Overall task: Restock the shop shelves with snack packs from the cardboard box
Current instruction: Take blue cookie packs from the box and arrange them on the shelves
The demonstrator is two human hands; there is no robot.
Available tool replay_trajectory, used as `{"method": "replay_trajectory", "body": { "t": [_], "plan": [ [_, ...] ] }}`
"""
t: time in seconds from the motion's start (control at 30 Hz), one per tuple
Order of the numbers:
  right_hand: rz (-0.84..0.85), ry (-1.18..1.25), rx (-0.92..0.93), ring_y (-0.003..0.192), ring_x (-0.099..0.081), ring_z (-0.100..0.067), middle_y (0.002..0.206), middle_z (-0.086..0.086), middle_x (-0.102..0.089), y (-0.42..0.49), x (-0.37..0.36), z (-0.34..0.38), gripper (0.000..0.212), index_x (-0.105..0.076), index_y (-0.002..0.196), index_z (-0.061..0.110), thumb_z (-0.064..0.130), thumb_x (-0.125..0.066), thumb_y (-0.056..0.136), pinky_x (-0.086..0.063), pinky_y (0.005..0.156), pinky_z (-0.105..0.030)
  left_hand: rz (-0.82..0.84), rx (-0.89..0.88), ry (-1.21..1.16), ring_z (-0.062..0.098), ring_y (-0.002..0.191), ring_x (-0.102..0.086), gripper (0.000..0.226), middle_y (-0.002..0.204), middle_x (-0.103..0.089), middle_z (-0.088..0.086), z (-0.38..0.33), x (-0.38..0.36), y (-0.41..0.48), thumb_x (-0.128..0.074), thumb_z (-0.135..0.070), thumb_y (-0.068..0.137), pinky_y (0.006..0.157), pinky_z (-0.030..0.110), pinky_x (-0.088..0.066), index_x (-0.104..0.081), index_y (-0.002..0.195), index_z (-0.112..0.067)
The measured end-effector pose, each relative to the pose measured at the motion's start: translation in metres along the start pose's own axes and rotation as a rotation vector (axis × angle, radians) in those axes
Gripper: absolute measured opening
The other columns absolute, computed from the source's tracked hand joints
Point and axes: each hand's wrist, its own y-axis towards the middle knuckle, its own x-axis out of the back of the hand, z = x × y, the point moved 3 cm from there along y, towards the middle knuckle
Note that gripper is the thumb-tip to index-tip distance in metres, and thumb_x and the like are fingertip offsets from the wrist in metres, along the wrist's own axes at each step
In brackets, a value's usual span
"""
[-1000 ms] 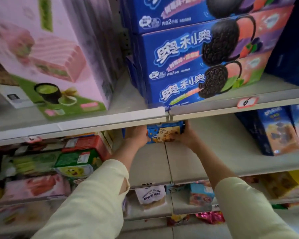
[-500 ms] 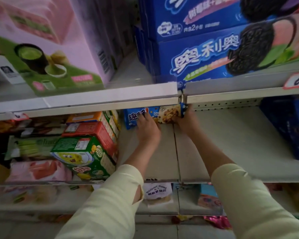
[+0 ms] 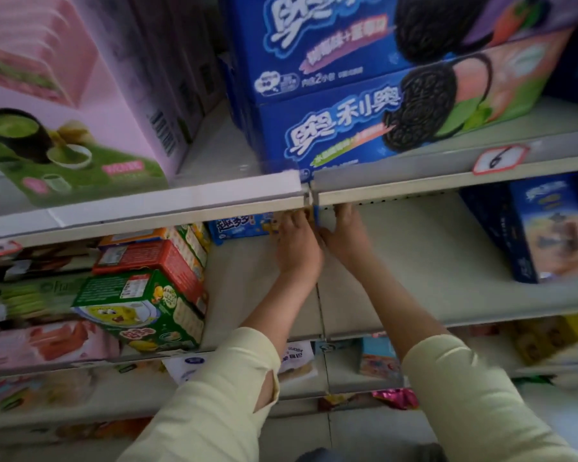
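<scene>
Both hands at the back of the middle shelf (image 3: pixel 414 261), on the blue cookie pack (image 3: pixel 237 227).
The left hand (image 3: pixel 297 248) lays its fingers (image 3: pixel 292 221) stretched and close together over the pack's right end. The right hand (image 3: pixel 346 240) reaches under the upper shelf (image 3: pixel 414 191), so I cannot tell its grip. The left hand has slid right, nearly touching the right. The pack lies just beside the stacked boxes (image 3: pixel 154 271).

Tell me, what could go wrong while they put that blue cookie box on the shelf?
1. The left hand and right hand touch the blue cookie box right under the upper shelf's metal edge, so knuckles might scrape it.
2. The green box beside the left sleeve looks tilted near the shelf front. An arm bump could tip it off.
</scene>
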Motion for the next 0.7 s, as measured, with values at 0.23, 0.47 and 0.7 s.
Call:
{"method": "replay_trajectory", "body": {
  "t": [0.23, 0.47, 0.7],
  "plan": [
    [-0.292, 0.004, -0.083, 0.087, -0.06, -0.022, 0.096, -0.012, -0.065, -0.102, 0.145, -0.031, 0.03, -0.063, 0.101, 0.002, -0.01, -0.055, 0.074, -0.042, 0.078, -0.019, 0.238, -0.405, -0.476, 0.028, 0.101, -0.057, 0.032, 0.112, -0.055, 0.017, -0.108, -0.027, -0.113, -0.046, -0.009, 0.085, 0.088, 0.029, -0.042, -0.057, 0.115, -0.002],
    [-0.597, -0.041, -0.386, 0.083, -0.054, -0.012, 0.087, 0.001, -0.059, -0.241, 0.202, -0.124, 0.022, -0.062, 0.093, 0.012, -0.002, -0.057, 0.076, -0.038, 0.072, -0.01, 0.74, -0.531, -0.471, 0.022, 0.128, -0.043, 0.047, 0.141, -0.041, 0.011, -0.153, -0.112, -0.241, -0.047, -0.004, 0.094, 0.103, 0.017, -0.03, -0.038, 0.14, -0.007],
    [-0.625, -0.028, -0.748, 0.079, -0.057, -0.014, 0.084, 0.0, -0.062, -0.358, 0.15, -0.276, 0.012, -0.062, 0.094, 0.012, 0.007, -0.061, 0.083, -0.038, 0.068, -0.022, 0.989, -0.776, -0.221, 0.026, 0.122, -0.05, 0.045, 0.132, -0.05, 0.011, -0.11, -0.27, -0.324, -0.049, -0.008, 0.091, 0.103, 0.034, -0.04, -0.041, 0.136, -0.012]
  ]
}}
